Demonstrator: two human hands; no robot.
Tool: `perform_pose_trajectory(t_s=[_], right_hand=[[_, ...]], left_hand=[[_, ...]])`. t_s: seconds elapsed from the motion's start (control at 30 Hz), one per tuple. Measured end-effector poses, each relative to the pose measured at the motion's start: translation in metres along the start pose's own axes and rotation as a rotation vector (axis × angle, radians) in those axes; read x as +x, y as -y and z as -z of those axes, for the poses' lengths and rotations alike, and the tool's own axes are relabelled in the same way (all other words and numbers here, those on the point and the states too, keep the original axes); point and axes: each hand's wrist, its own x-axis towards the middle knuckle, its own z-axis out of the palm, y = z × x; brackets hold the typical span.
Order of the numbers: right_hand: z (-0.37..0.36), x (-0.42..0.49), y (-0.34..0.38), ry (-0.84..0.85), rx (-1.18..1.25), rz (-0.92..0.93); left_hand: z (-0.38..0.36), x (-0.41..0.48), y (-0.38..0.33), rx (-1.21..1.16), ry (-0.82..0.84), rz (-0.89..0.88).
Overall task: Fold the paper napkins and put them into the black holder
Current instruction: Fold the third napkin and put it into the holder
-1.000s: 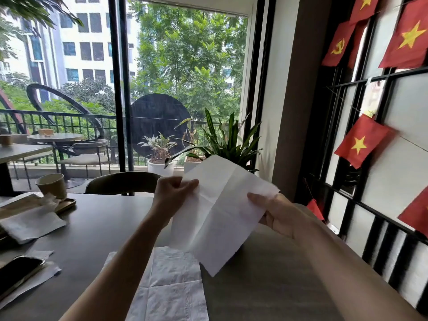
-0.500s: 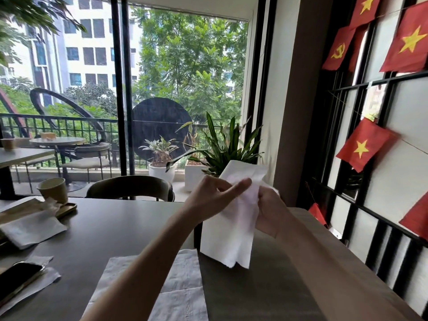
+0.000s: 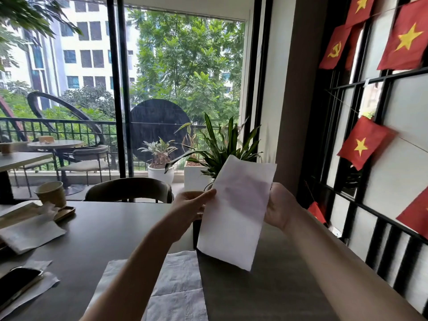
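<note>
I hold a white paper napkin (image 3: 236,214) upright in the air above the dark table (image 3: 104,230). It is folded into a tall, narrow rectangle. My left hand (image 3: 192,205) pinches its left edge and my right hand (image 3: 281,207) grips its right edge. A narrow black upright thing (image 3: 195,232), perhaps the holder, shows just behind the napkin's lower left, mostly hidden. More unfolded white napkins (image 3: 176,288) lie flat on the table below my left forearm.
A paper cup (image 3: 52,193) on a small tray, a crumpled napkin (image 3: 30,235) and a phone (image 3: 18,280) sit at the table's left. A dark chair (image 3: 129,189) stands across the table. Potted plants (image 3: 220,147) and red flags (image 3: 361,144) are behind and right.
The napkin was spread open between both hands, then my hands came together and folded it in half. Now they have moved apart and hold the narrow folded napkin flat by its side edges.
</note>
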Motion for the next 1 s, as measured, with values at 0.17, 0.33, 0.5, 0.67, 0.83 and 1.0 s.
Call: perform_pose_trajectory(t_s=[0.17, 0.33, 0.5, 0.67, 0.83, 1.0], right_hand=[[0.004, 0.0, -0.001, -0.037, 0.008, -0.056], [0.019, -0.004, 0.002, -0.076, -0.286, -0.212], [0.012, -0.009, 0.006, -0.102, -0.465, 0.028], [-0.002, -0.013, 0.003, -0.14, -0.738, 0.258], [-0.008, -0.011, 0.005, -0.205, -0.892, 0.381], [-0.012, -0.013, 0.009, -0.214, -0.892, 0.454]], left_hand=[[-0.007, 0.004, -0.003, -0.015, -0.146, -0.078], [-0.009, 0.006, -0.01, 0.086, -0.342, -0.212], [-0.012, 0.007, -0.014, 0.103, -0.356, -0.222], [-0.013, 0.006, -0.022, 0.106, -0.337, -0.246], [-0.007, 0.005, -0.03, 0.284, -0.35, -0.349], [-0.004, 0.007, -0.035, 0.262, -0.352, -0.413]])
